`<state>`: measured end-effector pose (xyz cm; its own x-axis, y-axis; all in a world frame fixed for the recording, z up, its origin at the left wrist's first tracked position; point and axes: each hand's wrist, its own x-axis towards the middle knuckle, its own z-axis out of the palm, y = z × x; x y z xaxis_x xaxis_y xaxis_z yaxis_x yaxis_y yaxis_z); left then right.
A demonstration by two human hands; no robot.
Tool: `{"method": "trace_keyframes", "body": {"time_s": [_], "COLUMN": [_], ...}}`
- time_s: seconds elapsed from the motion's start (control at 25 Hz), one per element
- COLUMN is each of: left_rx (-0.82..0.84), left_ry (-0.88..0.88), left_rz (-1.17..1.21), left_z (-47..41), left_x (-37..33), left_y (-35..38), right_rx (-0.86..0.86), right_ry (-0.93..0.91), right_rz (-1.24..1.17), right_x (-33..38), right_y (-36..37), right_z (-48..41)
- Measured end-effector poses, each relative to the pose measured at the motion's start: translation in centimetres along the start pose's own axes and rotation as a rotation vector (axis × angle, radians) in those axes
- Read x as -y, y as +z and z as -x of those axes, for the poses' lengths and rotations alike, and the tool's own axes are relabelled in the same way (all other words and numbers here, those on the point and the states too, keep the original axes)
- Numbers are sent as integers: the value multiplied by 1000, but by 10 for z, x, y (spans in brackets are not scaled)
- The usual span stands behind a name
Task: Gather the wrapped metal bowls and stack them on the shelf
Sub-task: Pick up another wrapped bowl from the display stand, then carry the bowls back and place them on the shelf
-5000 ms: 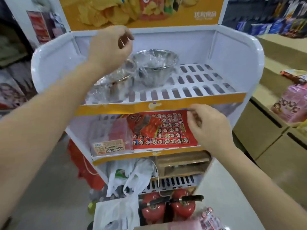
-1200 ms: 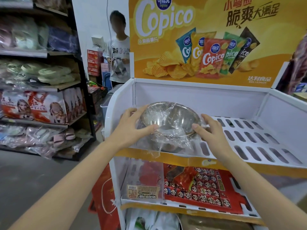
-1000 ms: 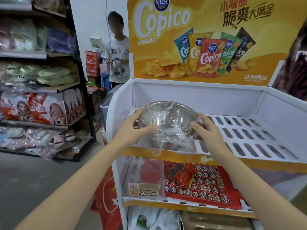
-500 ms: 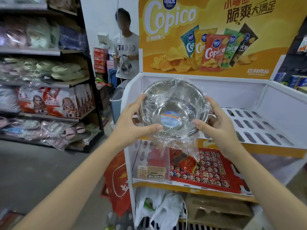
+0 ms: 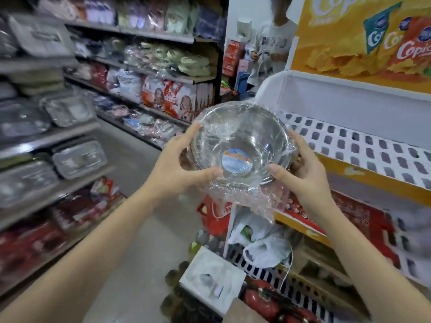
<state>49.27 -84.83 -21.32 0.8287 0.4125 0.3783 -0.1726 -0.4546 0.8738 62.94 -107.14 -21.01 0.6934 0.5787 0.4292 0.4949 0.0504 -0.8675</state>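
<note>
A stack of metal bowls [image 5: 242, 145] wrapped in clear plastic film is held up in mid-air between two bare hands, tilted so that its open mouth faces the camera and a round blue-and-white sticker [image 5: 236, 160] on the bowl's bottom shows through the film. The left hand [image 5: 177, 169] grips the stack's left rim, thumb pressed across the lower front edge and fingers curled around behind; the right hand [image 5: 300, 173] clasps the right rim the same way, thumb on the front, fingers wrapped around the back. Loose film [image 5: 242, 197] hangs crumpled below the lower rim. The bowls sit just left of and in front of the white slotted top shelf [image 5: 363, 148] of a snack display stand, clear of its surface. A yellow Copico chip poster [image 5: 363, 40] heads the stand, and a yellow strip [image 5: 373, 176] edges the shelf front. On the tier below lies a red printed pack [image 5: 349, 210]; lower still, white plastic bags [image 5: 263, 248] spill out beside a white box [image 5: 210, 285], with red extinguisher-like cylinders [image 5: 263, 304] at the bottom, blurred. To the left, long store shelves [image 5: 144, 73] carry bagged goods and clear-lidded trays [image 5: 79, 157], smeared by motion. At the end of the aisle another person in a white printed T-shirt [image 5: 272, 43] stands handling something too small to identify.
</note>
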Motion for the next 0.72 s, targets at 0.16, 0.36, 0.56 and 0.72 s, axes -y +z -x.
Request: {"method": "trace_keyframes", "body": {"time_s": [0.16,0.36,0.56,0.72], "left_rx": [-180,-385,-623,-754], "left_ry": [-93,-216,-324,-364], "left_rz": [-28,-19,-102,-201], "left_z": [79,174,266,319], "left_x": [4,17,24,25], "left_y": [-56,-129,-211,-282], "right_rx": [157,371,566,686], "right_ry": [-15,-23,-8,-52], "right_rz": [-29,-131,-263,-307], "right_x": [11,33,65,88], "right_y": [66,170,292,385], "right_z": [20,40,63,77]}}
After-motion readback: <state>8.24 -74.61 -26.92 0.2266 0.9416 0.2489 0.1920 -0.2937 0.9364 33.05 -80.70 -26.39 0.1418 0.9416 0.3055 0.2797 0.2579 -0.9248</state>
